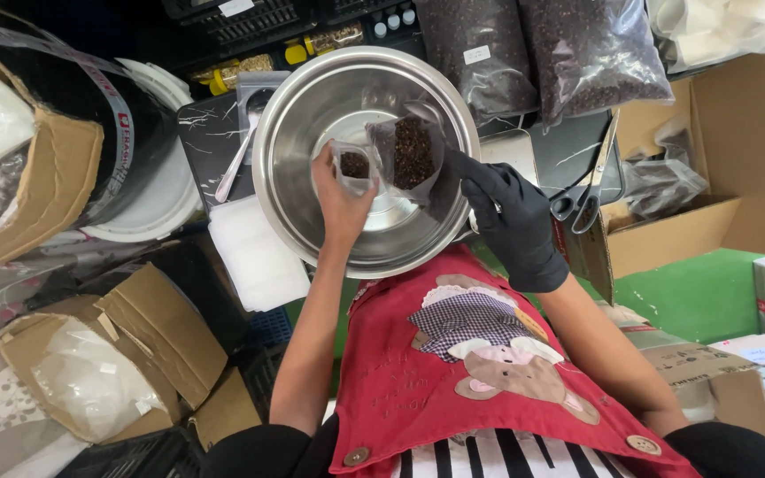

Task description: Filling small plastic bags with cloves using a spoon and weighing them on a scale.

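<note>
The bare left hand (pixel 340 199) pinches one small clear plastic pouch (pixel 353 166) by its lower edge, fingers closed on it, mouth up, with a little dark granular spice already inside. The right hand (pixel 511 217), in a black glove, grasps one larger clear plastic bag of the same dark spice (pixel 411 152), tilted so that its open corner leans toward the pouch; the two bags sit just beside each other, nearly touching.

Both are held over the hollow of one big round stainless-steel mixing bowl (pixel 294 115), whose bottom looks bare and shiny. Left of the bowl, one metal spoon (pixel 234 168) lies on a dark tray, and one flat white pad (pixel 257 257) rests just below it. Behind the bowl, two large clear sacks of dark spice (pixel 542 53) lean side by side. Right of the bowl, one pair of scissors (pixel 588 196) lies at the edge of an open cardboard box (pixel 710 221). Nearer than the bowl, a red apron (pixel 418 381) covers the person's front.
</note>
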